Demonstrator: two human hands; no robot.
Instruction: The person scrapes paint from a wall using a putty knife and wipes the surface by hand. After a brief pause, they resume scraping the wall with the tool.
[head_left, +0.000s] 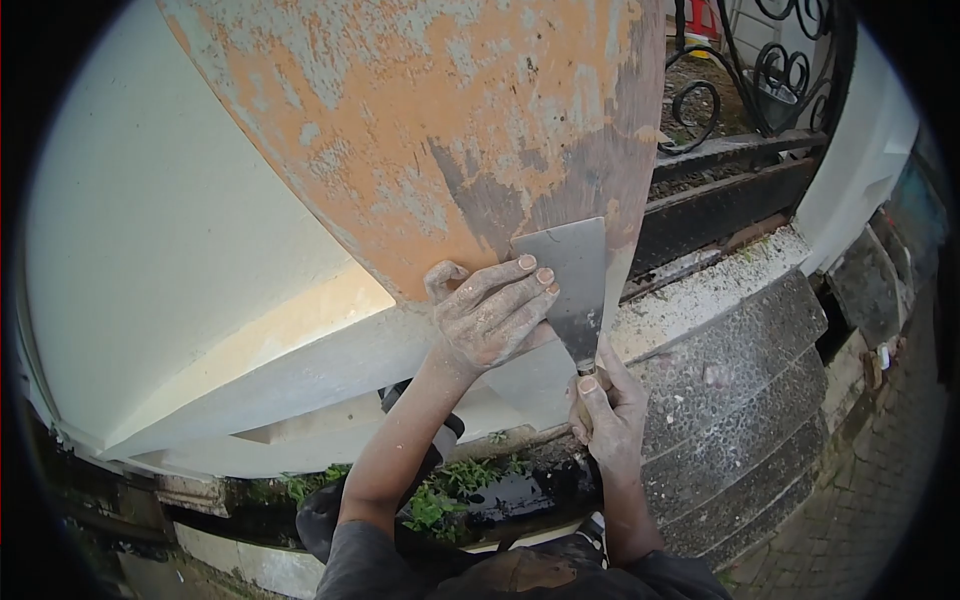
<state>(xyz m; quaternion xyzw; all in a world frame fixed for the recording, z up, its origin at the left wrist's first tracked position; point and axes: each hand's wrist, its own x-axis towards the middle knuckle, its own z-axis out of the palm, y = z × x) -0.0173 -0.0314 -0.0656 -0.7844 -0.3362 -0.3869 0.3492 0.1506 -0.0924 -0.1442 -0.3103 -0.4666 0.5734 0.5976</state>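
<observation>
A broad metal scraper (565,280) lies with its blade against a wall pillar (400,120) whose orange paint is flaking and partly stripped to grey. My right hand (612,412) is wrapped round the scraper's handle below the blade. Dusty with powder, my left hand (492,312) rests its outstretched fingers on the left side of the blade, thumb apart toward the painted surface. Bare grey patches show above and beside the blade's top edge. Most of the handle is hidden by the right hand.
A black wrought-iron gate (735,190) stands at the right, beyond the pillar. Speckled stone steps (725,400) descend below it. A pale wall (170,220) curves away at the left. Under my arms runs a dark ditch with green plants (437,508).
</observation>
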